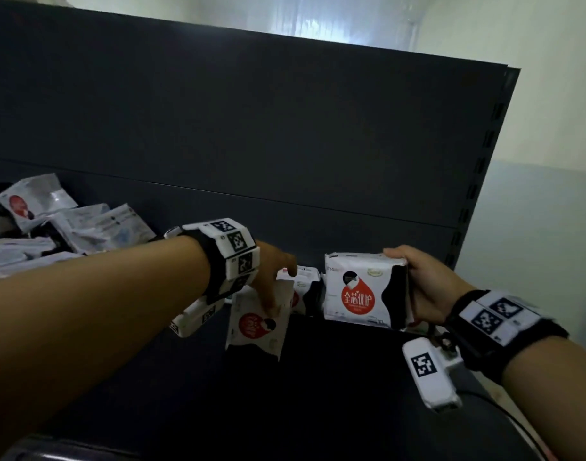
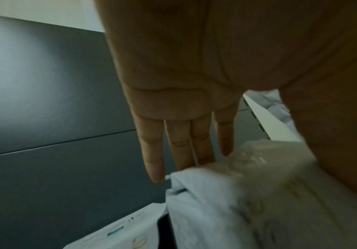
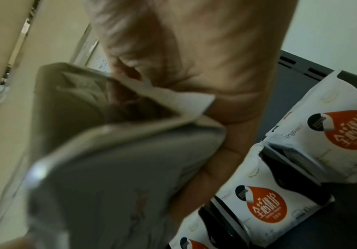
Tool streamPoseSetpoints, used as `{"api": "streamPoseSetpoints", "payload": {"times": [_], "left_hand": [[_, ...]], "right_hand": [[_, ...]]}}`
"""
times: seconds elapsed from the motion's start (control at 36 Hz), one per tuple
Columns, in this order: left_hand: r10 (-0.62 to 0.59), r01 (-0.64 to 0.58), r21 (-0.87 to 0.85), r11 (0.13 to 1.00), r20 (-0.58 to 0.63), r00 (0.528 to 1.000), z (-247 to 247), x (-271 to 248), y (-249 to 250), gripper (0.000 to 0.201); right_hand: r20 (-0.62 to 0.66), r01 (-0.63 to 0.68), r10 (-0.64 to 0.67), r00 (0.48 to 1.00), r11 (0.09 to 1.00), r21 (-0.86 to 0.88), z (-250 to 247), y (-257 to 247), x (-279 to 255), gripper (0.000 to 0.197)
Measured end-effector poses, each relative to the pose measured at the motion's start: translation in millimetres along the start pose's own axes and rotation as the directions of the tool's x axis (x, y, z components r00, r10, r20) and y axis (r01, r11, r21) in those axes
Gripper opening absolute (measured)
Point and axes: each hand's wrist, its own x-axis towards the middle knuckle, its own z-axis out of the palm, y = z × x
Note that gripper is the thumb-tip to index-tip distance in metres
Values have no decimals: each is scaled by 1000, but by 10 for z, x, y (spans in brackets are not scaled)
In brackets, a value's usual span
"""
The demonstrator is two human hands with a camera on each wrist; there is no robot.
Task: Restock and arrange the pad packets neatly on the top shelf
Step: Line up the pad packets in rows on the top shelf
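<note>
Your right hand reaches forward with its fingers curled round the side of a pad packet, holding it upright above the dark shelf. Your left hand stretches palm-down, fingers straight, thumb pressing a tilted packet. Farther left, a loose pile of packets lies against the back panel.

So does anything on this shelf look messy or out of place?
Yes. The heap of packets at the shelf's far left lies jumbled at mixed angles, and the packet under the left hand is tilted, unlike the upright ones.
</note>
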Motion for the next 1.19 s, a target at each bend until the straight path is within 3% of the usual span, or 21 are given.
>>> {"api": "streamPoseSetpoints", "payload": {"times": [0.08,0.19,0.28,0.42,0.5,0.56,0.64,0.75,0.83,0.92,0.97,1.11,1.19], "left_hand": [[47,-65,-187,980,-99,994,-127,-23,41,84],[160,-220,-559,800,-155,975,-333,-140,171,82],[208,-274,-657,702,-178,962,-404,-174,273,63],[146,-242,-593,768,-205,968,-390,-150,283,64],[124,-216,-555,803,-200,972,-321,-128,277,62],[105,-204,-523,828,-214,971,-290,-114,300,63],[92,-188,-470,863,-221,971,-254,-82,368,64],[89,-148,-287,946,-210,974,-158,3,446,66],[9,-29,-134,991,-147,989,-83,56,362,80],[-137,136,24,990,4,991,20,79,223,87],[-186,184,70,980,19,982,97,116,153,83],[-164,159,255,954,0,986,171,163,130,69],[-94,111,192,975,-98,991,114,198,164,56]], "right_hand": [[-15,21,-21,1000,1000,14,-14,-2,-10,50],[4,67,-67,998,996,51,37,-18,1,54],[69,97,-102,992,992,76,95,-52,13,55],[96,145,-141,985,989,-39,116,-102,38,61],[104,174,-147,984,922,-347,124,-162,17,68],[116,195,-157,981,791,-580,110,-206,-5,62],[152,197,-125,980,581,-790,88,-274,-42,52],[122,130,-44,992,312,-941,-36,-314,-88,46],[41,64,-123,992,186,-980,-304,-363,-158,43],[-62,-44,-147,987,125,-991,-647,-362,-249,43],[-123,-114,-84,989,100,-988,-839,-290,-296,41],[-160,-154,-27,987,141,-978,-1045,-83,-308,43],[-175,-171,-35,984,89,-981,-1046,-31,-224,55]]}}
